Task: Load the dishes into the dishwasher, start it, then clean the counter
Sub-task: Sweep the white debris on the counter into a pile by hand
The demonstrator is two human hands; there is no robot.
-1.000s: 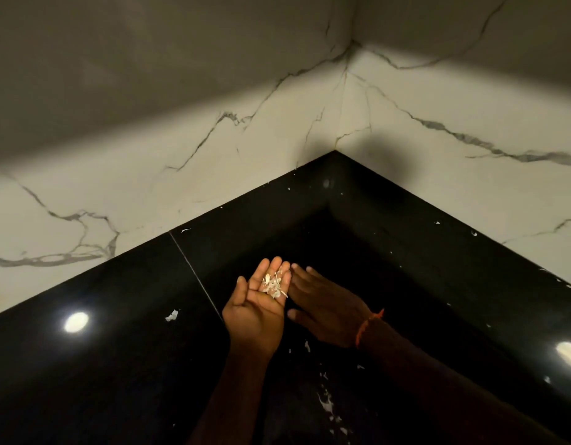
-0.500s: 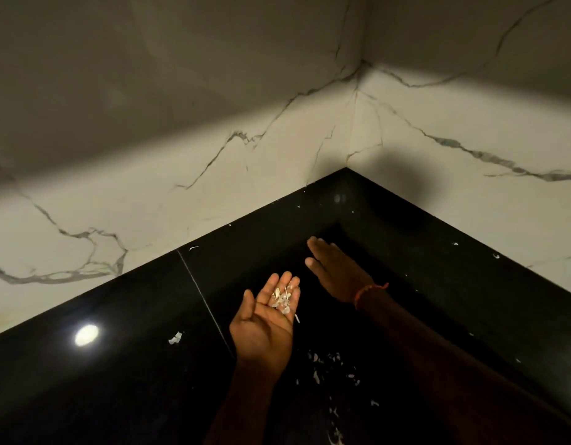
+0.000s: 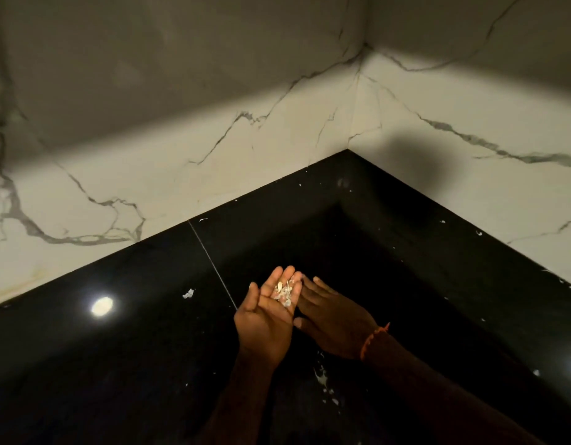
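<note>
My left hand (image 3: 265, 319) is held palm up above the glossy black counter (image 3: 133, 348), cupped, with a small heap of pale scraps (image 3: 284, 292) lying on its fingers. My right hand (image 3: 335, 319), fingers straight and palm down, sits just right of it with its fingertips against the left hand's fingers. An orange thread is tied round the right wrist. More pale scraps (image 3: 322, 377) lie on the counter below the hands, and one bigger scrap (image 3: 188, 293) lies to the left.
The counter ends in a corner of white marble-look walls (image 3: 245, 155). Tiny flecks dot the counter along the right wall (image 3: 476, 232). A seam (image 3: 213, 264) runs across the counter left of the hands. Lamp reflections shine at left and far right.
My right hand had reached out toward the corner half a second ago; it has come back against my left hand. The left hand still carries the scraps.
</note>
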